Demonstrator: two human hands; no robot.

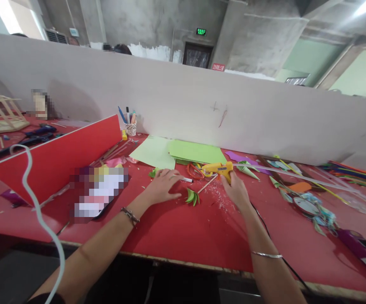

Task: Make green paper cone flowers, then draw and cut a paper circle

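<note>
I am seeing a yellow glue gun above the red bench, its nozzle pointing left. My right hand is holding it by the handle, the grip closing firmly around it. Just left of the gun, a small piece of curled green paper leaves is lying on the bench, with a thin stick slanting beside it towards the gun. My left hand is hovering or resting near the leaves; I cannot tell which. Its grip is standing wide, thumb apart from fingers, and a dark-tipped pen is showing just beyond the fingertips.

Behind the hands, a pale green sheet and brighter green sheets are lying near a white partition. Further left, a pen cup is standing behind an upright red board, and a white cable is curving down in front. At far right, a purple power strip is lying near the bench edge.
</note>
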